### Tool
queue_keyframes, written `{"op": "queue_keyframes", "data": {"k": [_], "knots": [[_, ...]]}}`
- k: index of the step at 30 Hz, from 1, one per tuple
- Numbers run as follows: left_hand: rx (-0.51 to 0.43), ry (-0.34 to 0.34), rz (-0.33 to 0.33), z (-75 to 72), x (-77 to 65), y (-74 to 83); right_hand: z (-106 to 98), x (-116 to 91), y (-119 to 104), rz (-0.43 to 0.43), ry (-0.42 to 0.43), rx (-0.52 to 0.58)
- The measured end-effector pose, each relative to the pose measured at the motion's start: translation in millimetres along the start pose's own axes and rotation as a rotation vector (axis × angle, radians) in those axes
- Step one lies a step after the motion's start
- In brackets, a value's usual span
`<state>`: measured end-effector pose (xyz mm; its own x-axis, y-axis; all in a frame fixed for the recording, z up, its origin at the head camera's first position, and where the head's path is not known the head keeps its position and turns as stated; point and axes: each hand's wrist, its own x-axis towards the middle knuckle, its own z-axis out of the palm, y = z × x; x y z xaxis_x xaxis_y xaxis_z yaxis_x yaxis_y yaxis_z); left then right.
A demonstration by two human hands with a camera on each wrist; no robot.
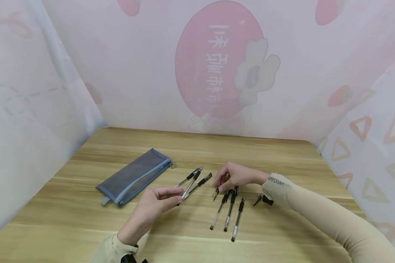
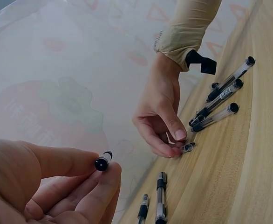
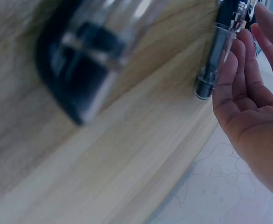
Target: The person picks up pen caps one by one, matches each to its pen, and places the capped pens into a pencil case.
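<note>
Three pens (image 1: 238, 219) nearest look left to do, while the left hand (image 1: 149, 208) pinches another pen (image 1: 190, 187), the right hand (image 1: 234, 175) bends over a cap (image 1: 216, 194), grip impossible to tell, and two apparently capped pens (image 1: 204, 180) lie near the pouch (image 1: 130, 175).

On the table (image 1: 184, 243), the pouch (image 1: 131, 175) lies left of the pens (image 1: 238, 219).

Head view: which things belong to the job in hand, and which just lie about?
Job in hand, likely:
pen held in the left hand
cap at the right hand
other pens

Seemingly lying about or background:
blue mesh pouch, untouched
printed backdrop
</note>
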<state>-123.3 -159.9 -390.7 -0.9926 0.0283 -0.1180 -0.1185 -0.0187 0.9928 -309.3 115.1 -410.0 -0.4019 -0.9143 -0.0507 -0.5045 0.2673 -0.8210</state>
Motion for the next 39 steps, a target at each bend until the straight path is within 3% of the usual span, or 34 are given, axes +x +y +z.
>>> {"op": "queue_keyframes", "data": {"k": [13,32,39], "knots": [[-0.012,-0.029,0.024,2.3,0.0,-1.6,0,3,2,-0.018,-0.031,-0.074],[-0.023,-0.048,0.039,1.7,0.3,-4.9,1,8,4,-0.065,-0.072,-0.079],[-0.009,-0.047,0.031,1.5,0.0,-4.9,5,5,-16,-0.083,-0.069,-0.069]]}}
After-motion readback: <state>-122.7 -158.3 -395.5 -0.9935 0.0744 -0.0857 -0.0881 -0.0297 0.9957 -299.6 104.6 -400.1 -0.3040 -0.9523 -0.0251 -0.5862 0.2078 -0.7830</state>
